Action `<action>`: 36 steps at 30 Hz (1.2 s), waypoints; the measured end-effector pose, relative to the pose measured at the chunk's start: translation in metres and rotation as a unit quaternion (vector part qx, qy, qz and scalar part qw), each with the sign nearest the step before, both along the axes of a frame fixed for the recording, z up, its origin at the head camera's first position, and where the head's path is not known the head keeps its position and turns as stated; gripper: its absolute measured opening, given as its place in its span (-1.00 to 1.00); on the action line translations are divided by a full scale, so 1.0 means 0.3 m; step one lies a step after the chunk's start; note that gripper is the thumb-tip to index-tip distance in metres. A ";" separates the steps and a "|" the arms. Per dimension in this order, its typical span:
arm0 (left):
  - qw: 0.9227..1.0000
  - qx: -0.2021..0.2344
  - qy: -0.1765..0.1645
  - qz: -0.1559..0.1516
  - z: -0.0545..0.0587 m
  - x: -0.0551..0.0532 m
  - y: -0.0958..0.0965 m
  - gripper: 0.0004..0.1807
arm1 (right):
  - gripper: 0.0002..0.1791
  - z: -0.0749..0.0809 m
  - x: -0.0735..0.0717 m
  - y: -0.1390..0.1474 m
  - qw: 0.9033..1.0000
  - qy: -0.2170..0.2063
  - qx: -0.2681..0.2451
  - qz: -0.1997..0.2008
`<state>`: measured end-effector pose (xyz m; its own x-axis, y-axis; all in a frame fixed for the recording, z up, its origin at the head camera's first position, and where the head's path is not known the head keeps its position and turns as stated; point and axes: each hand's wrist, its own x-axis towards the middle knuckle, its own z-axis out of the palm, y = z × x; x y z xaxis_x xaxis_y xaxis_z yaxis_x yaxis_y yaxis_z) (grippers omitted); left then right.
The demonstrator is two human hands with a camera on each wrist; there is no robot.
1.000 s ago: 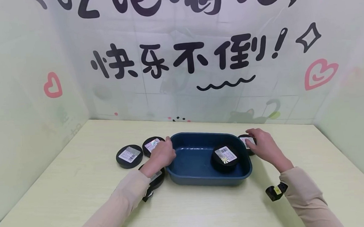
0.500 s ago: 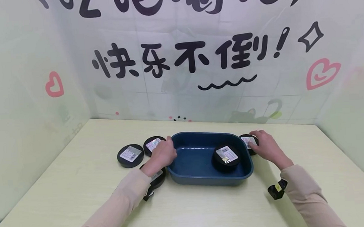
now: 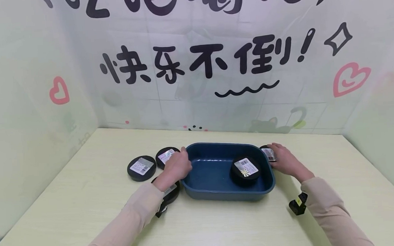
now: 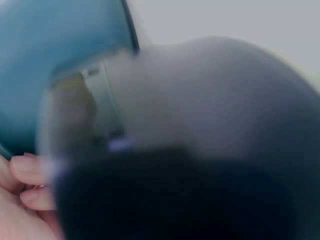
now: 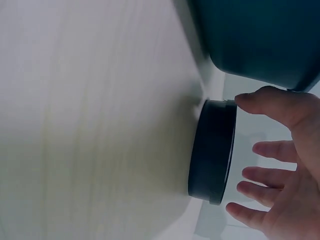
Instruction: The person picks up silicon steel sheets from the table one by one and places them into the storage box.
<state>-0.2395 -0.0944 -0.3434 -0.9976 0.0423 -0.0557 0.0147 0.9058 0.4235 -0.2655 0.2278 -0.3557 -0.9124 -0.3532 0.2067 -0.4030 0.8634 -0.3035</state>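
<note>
A blue plastic basin (image 3: 206, 176) lies in the middle of the table. At its left rim my left hand (image 3: 178, 164) grips the edge, and its curled fingers (image 4: 32, 177) show at the lower left of the left wrist view. Beyond the basin's right end sits a flat round black tub (image 3: 269, 154) with a white label. My right hand (image 3: 284, 159) hovers over it, fingers spread and apart from its side; the thumb (image 5: 265, 102) is at the tub's upper edge, touching or very near. Inside the basin, at the right, rests another labelled black tub (image 3: 245, 168).
Left of the basin are more round labelled tubs: one at the far left (image 3: 141, 168), one behind my left hand (image 3: 165, 156), and one partly under my left wrist (image 3: 174, 193). A printed fabric backdrop (image 3: 189, 108) closes the table's back.
My right hand has lowered slightly towards the near side of the right-hand tub, with its fingers more over it. My left hand and the basin stay put.
</note>
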 end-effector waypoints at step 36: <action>1.000 0.003 -0.002 0.000 0.000 0.003 0.001 -0.43 | -0.33 -0.029 -0.025 0.002 0.997 -0.052 0.025 -0.057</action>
<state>-0.2386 -0.0942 -0.3432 -0.9974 0.0418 -0.0588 0.0126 0.9031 0.4292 -0.2730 0.2285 -0.3642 -0.9627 -0.2543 0.0927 -0.2705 0.9169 -0.2934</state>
